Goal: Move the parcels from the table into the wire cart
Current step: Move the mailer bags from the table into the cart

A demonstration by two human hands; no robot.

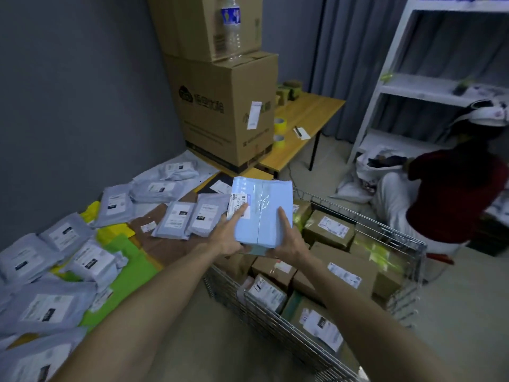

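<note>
Far left: grey poly mailers (44,304) are lying in slack, overlapping heaps, each wearing a white label whose print is too small to read. The nearest ones are running off the frame. Green mailers (124,277) and yellow mailers (113,232) are peeking out from under them, mostly covered. The counter (305,114) is showing bare wood only at its far end. Its near stretch is lying buried.

Behind: two tall cardboard cartons (220,111) are standing stacked against the grey wall, the upper one cut off at the top. A clear water bottle (231,26) is standing on the lower carton's lid. Tape rolls (280,124) are sitting just beside the cartons.

Centre: the blue parcel (264,213) is flat, rectangular and glossy, with a taped seam down its middle. It is hanging in the air over the left corner of the wire cart (275,321), just beside the counter. The left hand (225,238) is gripping its near-left corner, one of the fingers (242,212) pressing flat on the barcode label, the rest hidden beneath. The right hand (289,241) is gripping the near-right corner likewise.

Right: the cart's chrome mesh is holding taped cardboard boxes (327,230) packed close, labels up, with yellow-green bags (371,249) toward the far side. Its near corner is running out of frame. Beyond, a second person (451,194) in a dark red top is crouching at a white shelf (385,86), too blurred to make out more.
</note>
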